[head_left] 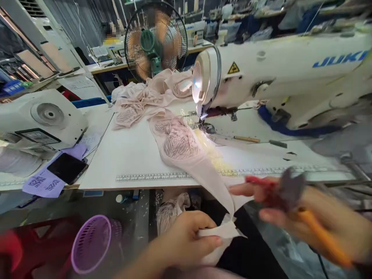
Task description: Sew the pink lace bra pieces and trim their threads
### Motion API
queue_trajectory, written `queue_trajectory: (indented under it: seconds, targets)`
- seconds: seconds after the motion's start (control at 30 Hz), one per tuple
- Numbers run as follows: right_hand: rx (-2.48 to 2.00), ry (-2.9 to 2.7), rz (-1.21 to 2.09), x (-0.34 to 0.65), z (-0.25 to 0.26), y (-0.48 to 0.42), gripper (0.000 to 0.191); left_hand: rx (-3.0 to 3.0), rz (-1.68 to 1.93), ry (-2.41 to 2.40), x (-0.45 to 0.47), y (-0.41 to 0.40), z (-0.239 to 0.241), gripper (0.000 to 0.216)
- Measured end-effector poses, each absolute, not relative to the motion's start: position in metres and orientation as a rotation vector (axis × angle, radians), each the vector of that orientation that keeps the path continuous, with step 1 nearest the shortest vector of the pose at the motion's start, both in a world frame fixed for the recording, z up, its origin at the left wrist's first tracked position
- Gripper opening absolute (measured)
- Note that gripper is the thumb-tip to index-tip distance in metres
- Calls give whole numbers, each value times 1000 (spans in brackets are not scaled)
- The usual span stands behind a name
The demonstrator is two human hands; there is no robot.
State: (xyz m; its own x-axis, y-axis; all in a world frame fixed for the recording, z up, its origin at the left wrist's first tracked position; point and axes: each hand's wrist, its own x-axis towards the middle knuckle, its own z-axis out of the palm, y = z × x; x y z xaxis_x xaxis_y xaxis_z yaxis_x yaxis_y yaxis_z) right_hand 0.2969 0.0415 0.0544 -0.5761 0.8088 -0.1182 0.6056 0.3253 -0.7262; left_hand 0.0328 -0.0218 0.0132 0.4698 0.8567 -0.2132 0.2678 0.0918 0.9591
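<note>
My left hand [186, 238] is closed in a pinch on the lower end of a pale pink lace garment [180, 145] that trails off the white sewing table [130, 155] toward my lap. My right hand [293, 209], blurred by motion, is closed around scissors [279, 188] with red and orange handles, just right of the fabric's hanging end. The garment's upper part lies under the needle of the white sewing machine [279, 73].
More pink lace pieces [145, 97] are heaped at the table's back, in front of a fan [155, 40]. A second machine [40, 118], a black phone [66, 167] and purple paper slips lie left. A purple basket [91, 242] stands below the table.
</note>
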Motion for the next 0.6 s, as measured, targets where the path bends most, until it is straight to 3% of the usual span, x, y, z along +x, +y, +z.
queue_trajectory:
  seconds: [0.07, 0.27, 0.6]
  targets:
    - [-1083, -2361, 1354, 263, 39, 19, 29, 1451, 589, 1024, 34, -21, 14, 22]
    - [-932, -2415, 1328, 248, 29, 25, 8, 1460, 550, 1056, 24, -28, 11, 27]
    - [-867, -2180, 1644, 250, 30, 46, 12, 1558, 790, 1065, 24, -25, 2, 36]
